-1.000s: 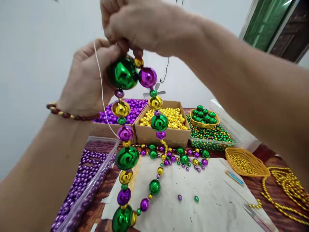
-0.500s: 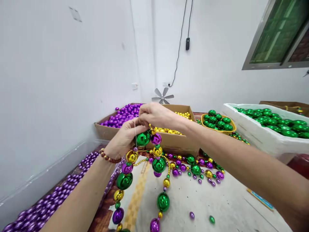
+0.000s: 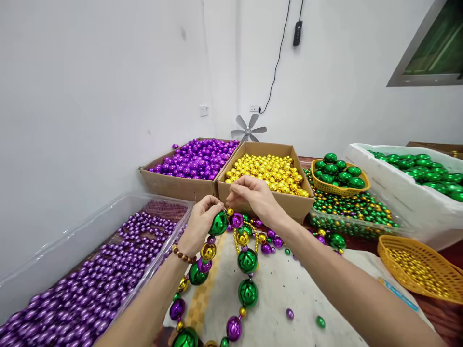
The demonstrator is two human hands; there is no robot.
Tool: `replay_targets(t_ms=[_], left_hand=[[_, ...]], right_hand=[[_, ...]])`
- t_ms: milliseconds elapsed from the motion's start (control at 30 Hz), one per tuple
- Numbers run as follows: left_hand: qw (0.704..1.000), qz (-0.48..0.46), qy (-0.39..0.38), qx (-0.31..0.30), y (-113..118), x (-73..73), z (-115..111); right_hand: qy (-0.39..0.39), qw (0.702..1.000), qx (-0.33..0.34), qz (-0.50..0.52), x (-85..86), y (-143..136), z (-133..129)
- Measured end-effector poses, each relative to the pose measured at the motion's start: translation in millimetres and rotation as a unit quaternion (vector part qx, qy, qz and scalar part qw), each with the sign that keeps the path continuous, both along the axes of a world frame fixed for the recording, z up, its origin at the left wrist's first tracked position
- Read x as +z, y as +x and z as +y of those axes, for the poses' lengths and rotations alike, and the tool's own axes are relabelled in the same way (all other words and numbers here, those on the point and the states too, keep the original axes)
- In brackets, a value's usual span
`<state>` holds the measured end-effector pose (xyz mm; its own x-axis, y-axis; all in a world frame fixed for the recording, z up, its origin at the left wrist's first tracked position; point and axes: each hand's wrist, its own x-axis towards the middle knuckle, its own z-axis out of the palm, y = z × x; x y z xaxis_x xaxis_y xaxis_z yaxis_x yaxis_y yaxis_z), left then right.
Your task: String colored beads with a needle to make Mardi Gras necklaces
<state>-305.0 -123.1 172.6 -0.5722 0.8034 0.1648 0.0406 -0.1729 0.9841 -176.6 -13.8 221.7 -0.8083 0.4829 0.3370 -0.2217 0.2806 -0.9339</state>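
Note:
A necklace of shiny green, gold and purple beads (image 3: 248,260) hangs in a loop below my hands. My left hand (image 3: 198,222), with a beaded bracelet at its wrist, pinches the necklace's upper end beside a large green bead (image 3: 218,224). Close on its right, my right hand (image 3: 255,196) has thumb and forefinger pressed together just above a small gold bead (image 3: 230,212). A thin thread seems to run between the fingertips; its exact path is too fine to follow. More strung beads (image 3: 265,248) lie on the cloth behind the loop.
Cardboard boxes of purple beads (image 3: 197,161) and gold beads (image 3: 269,171) stand ahead. A clear tub of purple beads (image 3: 108,270) is at left. At right are yellow baskets (image 3: 383,246) and a white foam box (image 3: 408,207). Loose beads (image 3: 290,313) dot the pale cloth (image 3: 275,289).
Both hands have come lower, and the right hand has moved rightward, a little apart from the left. The view has shifted, showing more of the boxes and the right-hand basket.

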Motion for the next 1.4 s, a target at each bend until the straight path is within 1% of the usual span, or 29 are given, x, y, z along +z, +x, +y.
replay_targets(t_ms=[67,133,200,267,333,367,400,467,500,533,633,700,767,833,933,1033,1100,1167,1267,1333,1400], left_hand=[[1.0,-0.01,0.001,0.024,-3,-3.4,-2],[0.999,-0.021,0.0,0.032,-5,-5.1,-4],[0.999,-0.031,-0.01,0.023,-3,-5.1,-6],[0.999,-0.032,-0.021,0.003,1,-3.6,-8],[0.999,-0.022,-0.031,-0.026,7,-1.6,-11],[0.998,-0.016,-0.036,-0.04,10,-0.8,-12],[0.998,-0.011,-0.042,-0.053,13,-0.4,-13],[0.995,-0.013,-0.062,-0.076,19,-1.0,-15],[0.994,-0.02,-0.074,-0.084,22,-2.1,-16],[0.992,-0.031,-0.086,-0.088,24,-3.9,-17],[0.983,-0.079,-0.124,-0.109,30,-12.6,-19],[0.972,-0.118,-0.152,-0.136,33,-20.6,-19],[0.959,-0.159,-0.173,-0.16,35,-29.2,-19],[0.949,-0.19,-0.18,-0.178,36,-37.2,-19],[0.944,-0.205,-0.187,-0.176,39,-47.7,-17],[0.949,-0.206,-0.199,-0.131,48,-58.8,-14],[0.955,-0.206,-0.19,-0.102,56,-67.7,-11],[0.962,-0.199,-0.167,-0.08,65,-76.9,-9],[0.975,-0.176,-0.122,-0.055,73,-88.1,-5],[0.983,-0.147,-0.101,-0.04,75,-92.9,-3],[0.989,-0.111,-0.092,-0.025,76,-96.3,-1]], right_hand=[[-0.029,0.999,-0.014,0.033,-12.7,18,-13],[-0.024,0.998,-0.049,0.038,-30.5,35,-28],[-0.008,0.997,-0.079,0.023,-52.7,47,-42],[0.017,0.996,-0.09,0.014,-76.4,52,-53],[0.07,0.993,-0.095,0.009,-98.0,51,-58],[0.126,0.986,-0.111,0.003,-107.2,49,-60],[0.195,0.971,-0.135,-0.009,-115.2,47,-60],[0.325,0.924,-0.198,-0.033,-128.3,43,-59],[0.37,0.899,-0.229,-0.044,-133.9,41,-58],[0.395,0.881,-0.256,-0.049,-139.1,39,-57],[0.403,0.859,-0.313,-0.043,-154.3,35,-53],[0.408,0.847,-0.341,-0.033,-164.4,34,-50],[0.411,0.84,-0.354,-0.025,-173.8,35,-48],[0.413,0.839,-0.354,-0.02,-182.2,39,-47],[0.407,0.85,-0.335,-0.024,-193.0,46,-45],[0.38,0.872,-0.306,-0.036,-201.8,53,-45],[0.343,0.893,-0.29,-0.044,-206.6,56,-44],[0.29,0.915,-0.276,-0.049,-210.3,59,-45],[0.183,0.95,-0.247,-0.047,-212.0,61,-49],[0.098,0.969,-0.223,-0.039,-209.8,65,-53],[0.011,0.98,-0.194,-0.031,-205.6,69,-56]])
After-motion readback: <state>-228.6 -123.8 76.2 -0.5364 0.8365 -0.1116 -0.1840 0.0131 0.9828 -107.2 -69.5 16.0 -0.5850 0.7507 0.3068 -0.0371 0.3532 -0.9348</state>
